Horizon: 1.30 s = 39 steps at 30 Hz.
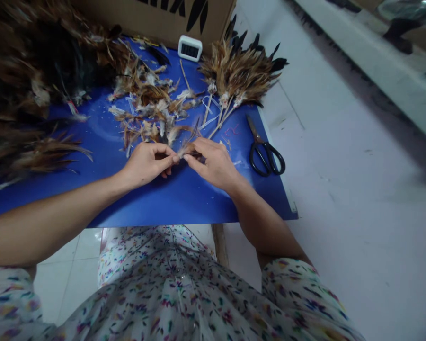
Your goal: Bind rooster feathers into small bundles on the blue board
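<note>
L hand (151,163) & R hand (215,163) pinched feather tuft (183,149) btwn fingertips (175,159), in from worktop (184,203) front edge; scissors (256,137) lay nr R edge.

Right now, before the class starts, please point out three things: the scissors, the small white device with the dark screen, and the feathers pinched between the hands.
Scissors (258,139): head view, close to the pivot.
White device (190,49): head view, on its screen.
Feathers (185,148): head view, on their pale fluff.
</note>
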### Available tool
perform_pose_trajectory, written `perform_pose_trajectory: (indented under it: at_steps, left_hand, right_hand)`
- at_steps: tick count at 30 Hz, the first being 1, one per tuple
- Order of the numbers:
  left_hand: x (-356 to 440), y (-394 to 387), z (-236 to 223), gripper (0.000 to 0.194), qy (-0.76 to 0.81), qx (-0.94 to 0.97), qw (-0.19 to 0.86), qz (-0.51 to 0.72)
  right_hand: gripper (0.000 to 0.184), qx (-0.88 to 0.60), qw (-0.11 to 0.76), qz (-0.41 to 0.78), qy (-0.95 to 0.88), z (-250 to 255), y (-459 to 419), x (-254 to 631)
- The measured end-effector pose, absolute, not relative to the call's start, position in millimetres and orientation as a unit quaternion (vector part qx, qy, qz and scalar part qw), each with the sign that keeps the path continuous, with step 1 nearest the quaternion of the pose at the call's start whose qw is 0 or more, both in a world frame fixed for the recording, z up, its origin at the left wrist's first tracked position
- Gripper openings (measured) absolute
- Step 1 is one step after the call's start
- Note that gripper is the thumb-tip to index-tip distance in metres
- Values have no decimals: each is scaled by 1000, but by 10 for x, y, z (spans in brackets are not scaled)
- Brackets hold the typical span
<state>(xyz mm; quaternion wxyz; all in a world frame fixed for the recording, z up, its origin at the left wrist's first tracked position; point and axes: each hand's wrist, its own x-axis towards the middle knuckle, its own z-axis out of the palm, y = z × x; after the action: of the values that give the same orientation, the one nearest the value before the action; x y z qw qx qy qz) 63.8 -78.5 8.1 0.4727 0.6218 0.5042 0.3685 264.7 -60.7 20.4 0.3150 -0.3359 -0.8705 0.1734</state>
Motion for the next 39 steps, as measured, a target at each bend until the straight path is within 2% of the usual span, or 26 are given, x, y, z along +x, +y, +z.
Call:
perform_pose_trajectory:
  at_steps: [9,19,31,34,39]
  left_hand:
    - [641,-783,96,21,489,603,510,371]
    - [639,-767,113,29,475,569,563,366]
    - [627,-774,141,19,487,588,544,349]
    - [617,-768,138,16,488,594,535,350]
    - [625,-768,160,12,494,585,522,375]
  right_hand:
    - [9,-344,319,179,-865,186,-603,2647]
    - [9,-345,313,196,-863,190,-601,2651]
    - [9,-339,327,216,-855,186,-607,2632]
    - [9,-357,340,229,-839,210,-592,2656]
    - [16,-413,420,224,-777,291,-516,2759]
